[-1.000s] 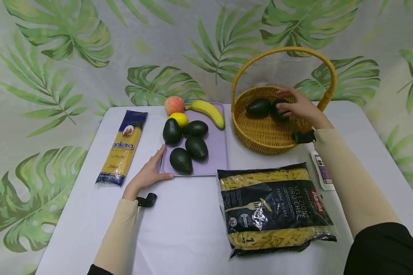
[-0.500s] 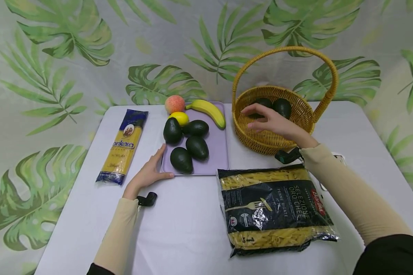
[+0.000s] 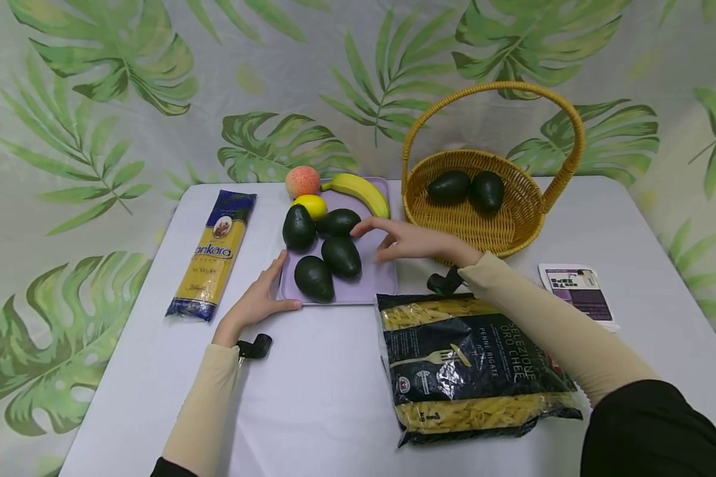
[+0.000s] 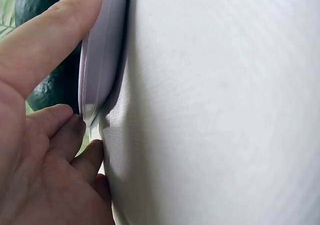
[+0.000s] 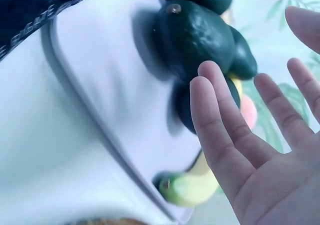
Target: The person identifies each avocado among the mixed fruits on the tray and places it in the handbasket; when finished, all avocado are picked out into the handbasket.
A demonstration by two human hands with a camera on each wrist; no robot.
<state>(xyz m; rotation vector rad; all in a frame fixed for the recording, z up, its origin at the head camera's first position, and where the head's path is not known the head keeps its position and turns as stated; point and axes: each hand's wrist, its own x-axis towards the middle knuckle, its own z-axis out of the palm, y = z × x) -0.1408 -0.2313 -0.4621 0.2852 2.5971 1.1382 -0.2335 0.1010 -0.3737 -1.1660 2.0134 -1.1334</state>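
On a lilac tray lie several dark green avocados, one of them beside my right hand. That hand is over the tray's right side, fingers spread and holding nothing; the right wrist view shows its fingertips close to an avocado. My left hand rests at the tray's near left corner, thumb along the front edge and fingers at the left side. A yellow lemon, a peach and a banana lie toward the tray's far side.
A wicker basket with a tall handle holds two avocados at the right. In front lies a bag of penne, partly under my right forearm. A white-and-purple pack is at right, a spaghetti pack at left.
My right hand has left the avocado in the basket and moved left, empty, over the tray. The left hand has stayed at the tray's corner.
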